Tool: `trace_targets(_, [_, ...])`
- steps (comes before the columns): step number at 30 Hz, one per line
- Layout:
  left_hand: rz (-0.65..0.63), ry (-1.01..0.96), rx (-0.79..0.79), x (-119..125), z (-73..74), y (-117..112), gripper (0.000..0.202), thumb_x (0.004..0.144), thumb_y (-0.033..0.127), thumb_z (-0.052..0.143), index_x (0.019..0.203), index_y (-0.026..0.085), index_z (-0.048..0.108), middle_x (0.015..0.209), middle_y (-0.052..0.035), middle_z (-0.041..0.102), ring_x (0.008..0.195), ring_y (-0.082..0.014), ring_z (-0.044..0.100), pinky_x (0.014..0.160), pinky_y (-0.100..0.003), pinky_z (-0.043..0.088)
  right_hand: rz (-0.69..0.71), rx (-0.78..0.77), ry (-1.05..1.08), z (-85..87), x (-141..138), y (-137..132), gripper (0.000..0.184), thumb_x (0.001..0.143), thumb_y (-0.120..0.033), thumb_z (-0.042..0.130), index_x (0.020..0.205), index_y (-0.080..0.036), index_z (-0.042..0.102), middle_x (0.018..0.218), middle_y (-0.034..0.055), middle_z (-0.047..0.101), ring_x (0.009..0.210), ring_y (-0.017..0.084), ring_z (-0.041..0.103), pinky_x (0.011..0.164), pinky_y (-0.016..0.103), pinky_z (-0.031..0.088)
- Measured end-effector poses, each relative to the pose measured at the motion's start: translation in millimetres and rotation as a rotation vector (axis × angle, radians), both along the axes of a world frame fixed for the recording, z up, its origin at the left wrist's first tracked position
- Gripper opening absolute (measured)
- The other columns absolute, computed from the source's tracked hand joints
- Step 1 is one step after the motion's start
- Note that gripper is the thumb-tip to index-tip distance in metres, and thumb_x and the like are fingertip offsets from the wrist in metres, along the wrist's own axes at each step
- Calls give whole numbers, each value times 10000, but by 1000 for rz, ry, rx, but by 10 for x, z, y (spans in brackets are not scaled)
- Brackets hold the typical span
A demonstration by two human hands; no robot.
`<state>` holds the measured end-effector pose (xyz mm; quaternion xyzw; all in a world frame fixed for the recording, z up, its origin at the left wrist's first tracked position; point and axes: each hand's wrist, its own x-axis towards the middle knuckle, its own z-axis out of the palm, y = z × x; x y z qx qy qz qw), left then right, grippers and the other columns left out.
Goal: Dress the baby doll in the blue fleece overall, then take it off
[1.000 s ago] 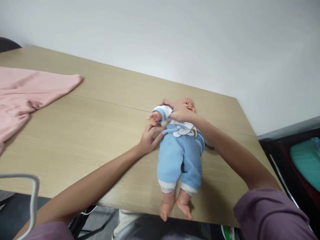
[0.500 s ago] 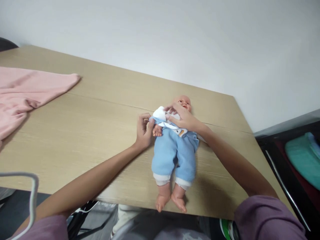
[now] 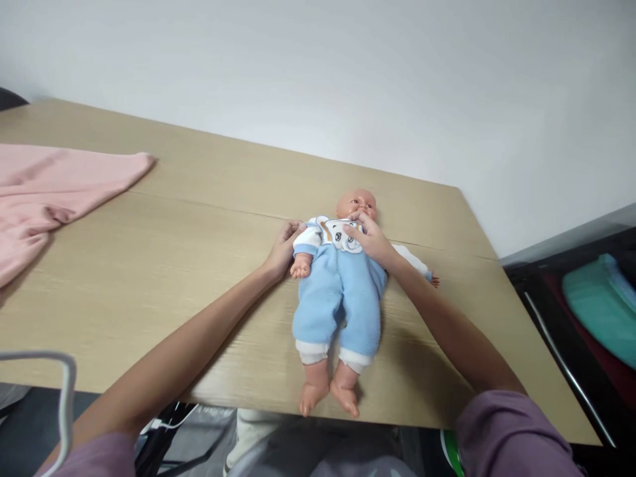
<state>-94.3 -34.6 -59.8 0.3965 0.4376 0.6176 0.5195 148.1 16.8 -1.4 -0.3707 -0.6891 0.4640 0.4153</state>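
Note:
A baby doll (image 3: 358, 201) lies on its back on the wooden table, feet toward me. It wears a romper (image 3: 342, 275), light blue below, with white sleeves and an animal face on the chest. My left hand (image 3: 285, 248) is at the white sleeve on the doll's left-hand side in view, fingers bent around the cloth by the shoulder. Thumb and fingers of my right hand (image 3: 370, 237) are closed on the romper's top edge, just under the doll's chin. Both doll hands stick out of the cuffs. The fingertips of my left hand are partly hidden by the sleeve.
A pink cloth (image 3: 64, 185) lies spread at the table's left. A white wall stands behind the table (image 3: 199, 179). At the right, a teal item (image 3: 599, 308) sits on a dark piece beyond the table edge. A white curved tube (image 3: 67, 397) rises at the lower left.
The romper's bunched chest part has been drawn up and now lies flat, showing the animal face. The near sleeve is straighter. My right hand has shifted slightly toward the collar.

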Motion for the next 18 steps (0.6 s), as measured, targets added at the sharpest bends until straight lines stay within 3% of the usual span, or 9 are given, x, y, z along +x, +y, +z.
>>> trace_targets(4, [-80,78,-15,-49,14,122,396,895,569,827,1023,255,624,1009,-18,722,896,-194,679,805,-309,583,26,-55,68,-62,60,64,378,840,-534,908,1016,-269,704,1002,-21,661,912,182,641,805,286,552])
trace_targets(8, [-151,143,-31,-9,69,411,339,852,498,847,965,243,654,903,-9,712,812,-206,655,764,-337,585,58,-164,116,-92,68,72,424,801,-560,928,1002,-268,696,925,-38,670,807,163,633,721,274,549])
trace_targets(12, [-211,206,-15,44,122,636,274,864,443,834,890,225,669,886,-23,738,874,-241,687,871,-387,608,-45,-188,202,-173,63,70,461,751,-568,934,980,-271,666,880,-46,674,758,154,630,692,273,544])
trace_targets(18, [-269,302,54,28,173,721,176,886,348,765,876,189,692,894,-53,747,841,-234,691,868,-391,608,-173,-113,261,-239,72,-7,453,761,-573,887,948,-285,592,832,-48,639,694,149,582,638,280,501])
